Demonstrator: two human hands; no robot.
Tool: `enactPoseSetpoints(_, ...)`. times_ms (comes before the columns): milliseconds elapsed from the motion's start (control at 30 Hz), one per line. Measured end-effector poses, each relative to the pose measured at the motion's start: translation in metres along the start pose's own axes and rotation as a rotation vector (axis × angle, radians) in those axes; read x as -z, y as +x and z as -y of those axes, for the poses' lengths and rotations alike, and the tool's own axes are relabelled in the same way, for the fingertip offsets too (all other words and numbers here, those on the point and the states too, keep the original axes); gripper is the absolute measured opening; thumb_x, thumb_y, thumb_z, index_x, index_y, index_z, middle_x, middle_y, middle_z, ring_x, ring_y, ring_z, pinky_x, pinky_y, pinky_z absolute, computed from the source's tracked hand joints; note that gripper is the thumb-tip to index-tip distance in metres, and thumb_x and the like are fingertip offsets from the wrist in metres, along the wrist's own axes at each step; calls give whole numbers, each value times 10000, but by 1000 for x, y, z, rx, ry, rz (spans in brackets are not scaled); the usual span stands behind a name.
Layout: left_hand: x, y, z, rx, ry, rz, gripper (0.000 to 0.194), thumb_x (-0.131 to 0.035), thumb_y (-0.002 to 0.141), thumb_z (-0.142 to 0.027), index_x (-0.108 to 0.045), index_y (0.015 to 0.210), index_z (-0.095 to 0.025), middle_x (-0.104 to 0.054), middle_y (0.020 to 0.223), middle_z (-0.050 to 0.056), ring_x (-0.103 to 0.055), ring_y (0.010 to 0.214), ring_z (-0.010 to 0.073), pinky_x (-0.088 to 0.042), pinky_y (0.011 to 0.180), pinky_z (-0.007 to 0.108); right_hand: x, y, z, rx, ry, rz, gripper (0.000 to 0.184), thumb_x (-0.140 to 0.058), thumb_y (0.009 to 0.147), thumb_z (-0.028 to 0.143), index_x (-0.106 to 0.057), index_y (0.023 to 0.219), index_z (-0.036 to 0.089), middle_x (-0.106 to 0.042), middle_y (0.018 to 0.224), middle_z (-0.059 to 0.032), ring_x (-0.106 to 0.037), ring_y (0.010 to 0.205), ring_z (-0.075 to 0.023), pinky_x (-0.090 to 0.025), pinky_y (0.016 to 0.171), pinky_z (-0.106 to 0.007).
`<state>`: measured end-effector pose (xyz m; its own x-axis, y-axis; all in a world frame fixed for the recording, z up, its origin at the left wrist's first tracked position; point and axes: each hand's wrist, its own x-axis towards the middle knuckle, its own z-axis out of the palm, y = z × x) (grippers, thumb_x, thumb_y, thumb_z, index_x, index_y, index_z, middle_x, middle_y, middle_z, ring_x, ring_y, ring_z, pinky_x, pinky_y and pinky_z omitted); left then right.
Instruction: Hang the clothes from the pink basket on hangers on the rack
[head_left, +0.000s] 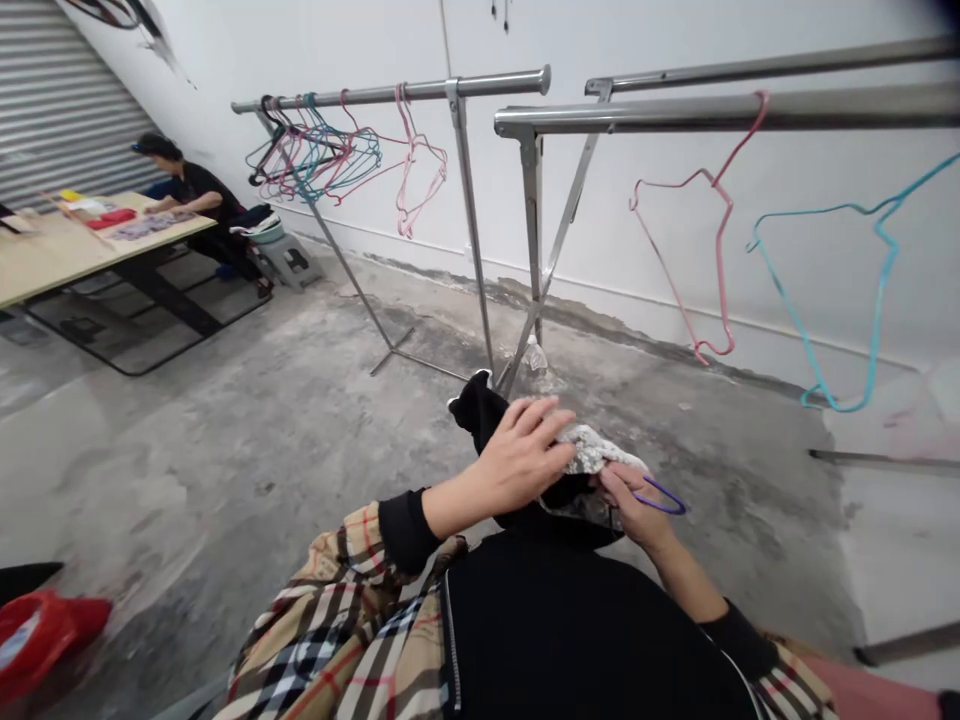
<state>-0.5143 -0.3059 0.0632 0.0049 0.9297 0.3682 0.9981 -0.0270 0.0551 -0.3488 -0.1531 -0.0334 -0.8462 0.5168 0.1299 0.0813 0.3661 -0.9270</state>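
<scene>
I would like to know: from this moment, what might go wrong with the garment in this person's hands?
The purple hook sticks out beside the right hand, so it might snag the textured white trim.

The left hand lies over the black garment with its fingers extended; if the right hand loosened, the cloth could perhaps slip down and get dirty on the stained floor.

Under the left hand [521, 460] lies a garment [589, 450]; to its right, a hanger [664, 495] is in the right hand [634, 508]. Ahead, a left clothes rack [499, 85] and a right clothes rack [645, 115] stand before the wall [337, 40]. Far left, a co-worker [199, 188] sits at a counter [45, 255].
</scene>
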Motion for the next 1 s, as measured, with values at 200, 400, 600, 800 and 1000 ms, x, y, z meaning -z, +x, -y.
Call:
enactPoseSetpoints(200,12,10,17,129,-151,161,345,-678,830,-327,-657,1174,-293,-685,783,51,-627,737,203,-385,640,259,12,23,45,56,-57,66,446,-444,913,469,-654,612,217,-538,493,2,-503,509,-132,-435,579,-277)
enactPoseSetpoints(400,19,8,28,324,-40,48,322,-621,870,-363,-680,1185,-325,-695,807,49,-632,718,195,-306,536,250,18,21,26,195,-40,-496,242,-569,850,398,-677,965,215,-669,956,-67,-599,866,-195,-487,796,-334)
enactPoseSetpoints(600,29,4,28,416,-42,-174,313,-611,876,-388,-704,1166,-315,-709,810,39,-644,760,190,-362,579,244,-12,4,-26,35,-67,-464,204,-541,878,380,-643,840,207,-639,811,-45,-575,766,-178,-482,760,-332)
enactPoseSetpoints(800,30,6,19,271,55,-242,283,-625,877,-378,-723,1134,-313,-726,773,14,-656,698,157,-380,581,223,-51,37,-53,-291,206,-320,365,-741,650,271,-690,1008,220,-673,1020,-71,-579,1001,-236,-453,913,-381)
enactPoseSetpoints(1000,29,-12,39,299,35,-258,255,-662,846,-364,-747,1073,-285,-754,787,13,-683,675,156,-426,586,210,-28,34,-68,-518,594,-285,194,-594,660,238,-679,829,197,-679,713,-15,-601,690,-181,-495,650,-318)
